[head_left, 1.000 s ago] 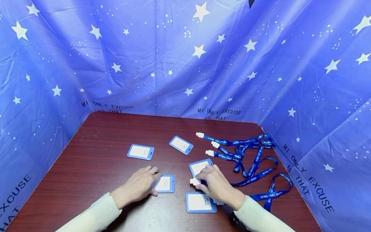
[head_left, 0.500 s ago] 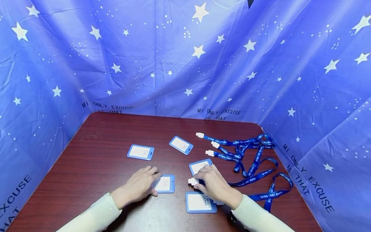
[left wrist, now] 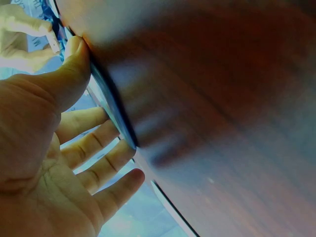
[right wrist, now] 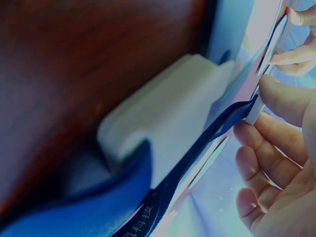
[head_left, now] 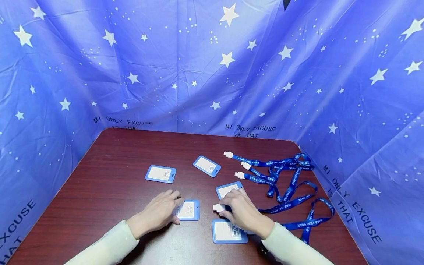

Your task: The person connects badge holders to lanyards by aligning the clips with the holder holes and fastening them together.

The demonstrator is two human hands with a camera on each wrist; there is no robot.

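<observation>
My left hand [head_left: 155, 211] holds a blue-framed ID card holder [head_left: 191, 210] lying on the table, its slotted end to the right. In the left wrist view the thumb [left wrist: 76, 64] is at the holder's near edge and the other fingers are along the far one. To the right, my right hand [head_left: 245, 213] pinches the white clip [head_left: 218, 208] of a blue lanyard [head_left: 291, 204] between thumb and fingertips, pointing left toward that holder. Another card holder [head_left: 225, 232] lies in front of the right hand, and a third [head_left: 226, 189] is partly hidden behind it.
Two more card holders [head_left: 160, 173] [head_left: 207, 165] lie farther back. At the right, several lanyards with white clips [head_left: 228, 154] overlap loosely. Close to the right wrist camera is another white clip [right wrist: 163, 108] on a blue strap. A star-patterned curtain [head_left: 179, 73] surrounds the dark red table [head_left: 109, 165].
My right hand has slid slightly left with the lanyard clip, bringing it closer to the holder at the left hand. The left hand has stayed in place.
</observation>
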